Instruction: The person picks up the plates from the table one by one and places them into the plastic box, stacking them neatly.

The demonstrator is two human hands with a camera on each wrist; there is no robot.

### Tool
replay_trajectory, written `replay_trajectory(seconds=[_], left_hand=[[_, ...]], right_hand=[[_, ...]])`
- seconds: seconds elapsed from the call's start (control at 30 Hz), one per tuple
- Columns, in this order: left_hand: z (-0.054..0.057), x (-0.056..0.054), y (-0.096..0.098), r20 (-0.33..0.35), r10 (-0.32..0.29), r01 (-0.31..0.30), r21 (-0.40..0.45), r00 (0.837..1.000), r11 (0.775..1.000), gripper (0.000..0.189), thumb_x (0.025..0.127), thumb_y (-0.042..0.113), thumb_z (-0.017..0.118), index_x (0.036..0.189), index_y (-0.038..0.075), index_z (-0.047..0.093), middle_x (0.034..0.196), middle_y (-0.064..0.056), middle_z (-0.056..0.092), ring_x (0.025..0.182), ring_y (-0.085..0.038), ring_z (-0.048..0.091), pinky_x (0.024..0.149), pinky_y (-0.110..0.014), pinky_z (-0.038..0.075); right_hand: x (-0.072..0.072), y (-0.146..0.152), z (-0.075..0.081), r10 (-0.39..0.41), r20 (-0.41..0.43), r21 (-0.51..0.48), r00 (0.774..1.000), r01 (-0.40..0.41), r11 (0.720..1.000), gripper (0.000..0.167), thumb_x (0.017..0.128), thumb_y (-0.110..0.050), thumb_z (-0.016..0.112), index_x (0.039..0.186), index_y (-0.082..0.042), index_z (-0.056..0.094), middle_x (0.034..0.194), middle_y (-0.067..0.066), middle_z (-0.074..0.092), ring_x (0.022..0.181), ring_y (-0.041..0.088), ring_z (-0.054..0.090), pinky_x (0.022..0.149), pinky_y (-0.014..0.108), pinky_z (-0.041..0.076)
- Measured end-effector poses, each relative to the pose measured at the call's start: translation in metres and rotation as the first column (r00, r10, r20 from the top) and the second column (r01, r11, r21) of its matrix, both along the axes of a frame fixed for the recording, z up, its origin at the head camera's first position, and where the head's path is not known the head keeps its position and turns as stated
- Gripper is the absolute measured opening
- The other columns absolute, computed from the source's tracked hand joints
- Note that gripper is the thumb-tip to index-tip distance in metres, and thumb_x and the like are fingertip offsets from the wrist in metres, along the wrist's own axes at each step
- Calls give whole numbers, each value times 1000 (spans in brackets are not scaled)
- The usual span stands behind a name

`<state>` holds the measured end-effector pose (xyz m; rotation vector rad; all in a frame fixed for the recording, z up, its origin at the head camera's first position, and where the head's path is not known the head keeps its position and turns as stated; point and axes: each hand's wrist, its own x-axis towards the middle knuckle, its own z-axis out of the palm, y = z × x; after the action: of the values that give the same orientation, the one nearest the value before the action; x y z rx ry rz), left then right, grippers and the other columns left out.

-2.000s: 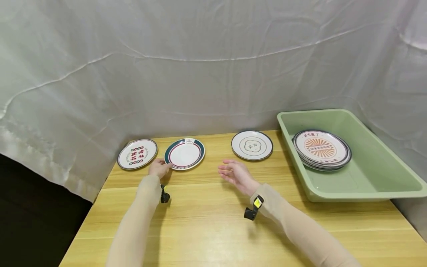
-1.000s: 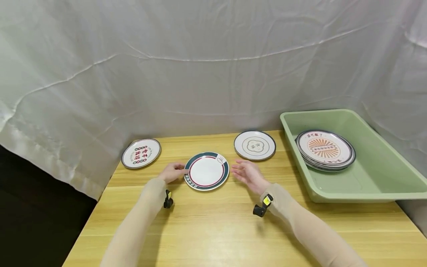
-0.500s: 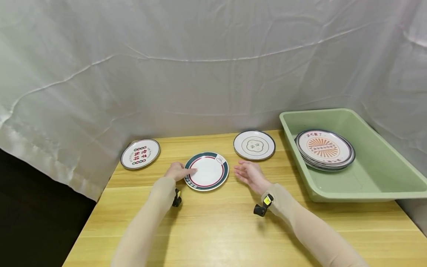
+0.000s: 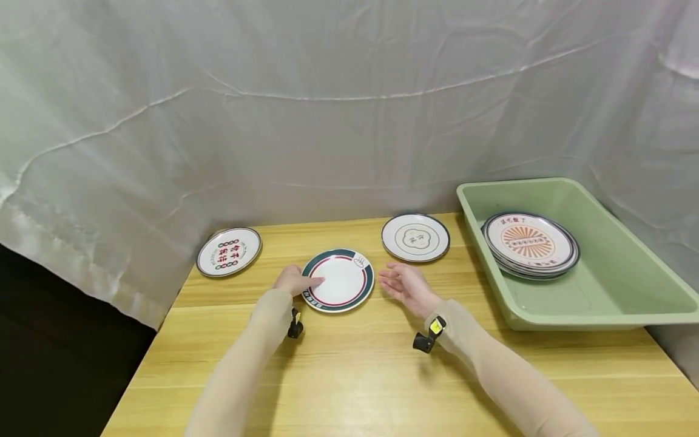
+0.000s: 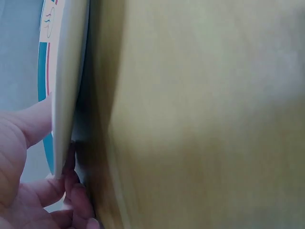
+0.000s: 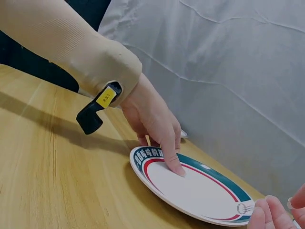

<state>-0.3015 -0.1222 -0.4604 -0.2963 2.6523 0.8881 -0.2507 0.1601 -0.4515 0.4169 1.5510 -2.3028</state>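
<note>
My left hand (image 4: 291, 281) pinches the left rim of a white plate (image 4: 341, 285) with a dark green border and red ring. The thumb (image 6: 172, 157) lies over the plate's face, while the other fingers (image 5: 78, 198) are tucked beneath its edge, as the left wrist view shows. That plate lies in front of me at mid-table, its near underside a little off the wood. Just off its right rim is my right hand (image 4: 408, 288), fingers relaxed and holding nothing.
Farther left lies a plate with red characters (image 4: 229, 252). A plate with a flower-shaped outline (image 4: 416, 238) lies behind my right hand. At right stands a green tub (image 4: 590, 318) with a stack of plates (image 4: 528, 244) in it. A grey curtain (image 4: 349, 139) hangs behind the table.
The green-bordered plate has come right and nearer to me, turning somewhat, with my left hand. Since then my left thumb has slid farther over its face. The right hand has barely shifted.
</note>
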Motion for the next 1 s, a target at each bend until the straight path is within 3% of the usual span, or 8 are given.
replay_trajectory(seconds=[0.2,0.5,0.7,0.83,1.0], left_hand=[[-2,0,6,-27,35,-33,47,999,998,57,87,47,76,115,0,57,100,-10,58,91,-23,54,78,-32,46],[-2,0,14,-61,77,-71,96,995,993,67,88,42,76,133,-3,54,125,-19,63,108,-28,56,100,-41,51],[-1,2,18,-69,93,-81,164,993,983,58,87,35,78,125,-4,57,114,-17,62,98,-24,56,83,-31,51],[-4,2,21,-25,124,-111,298,992,948,56,88,27,78,128,-5,54,117,-18,60,96,-22,59,79,-28,53],[-10,1,25,44,138,-144,413,989,899,65,91,22,74,140,-5,41,135,-23,52,109,-25,56,97,-35,52]], right_hand=[[0,2,1,1,14,-30,1000,0,1000,63,93,2,37,156,1,28,156,26,39,144,35,42,120,39,39],[-2,5,3,-5,23,-45,1000,6,999,62,96,-1,40,156,-1,29,156,25,40,135,30,50,106,28,50],[0,8,5,-71,17,-45,997,72,996,58,99,-4,36,156,-1,29,156,23,39,130,24,51,105,24,50],[-1,12,7,-137,6,-52,991,137,989,55,100,-4,36,154,1,30,150,20,45,113,16,59,95,19,53],[-2,15,7,-167,16,-61,986,167,984,53,101,-5,36,154,0,31,141,14,52,99,9,62,91,17,54]])
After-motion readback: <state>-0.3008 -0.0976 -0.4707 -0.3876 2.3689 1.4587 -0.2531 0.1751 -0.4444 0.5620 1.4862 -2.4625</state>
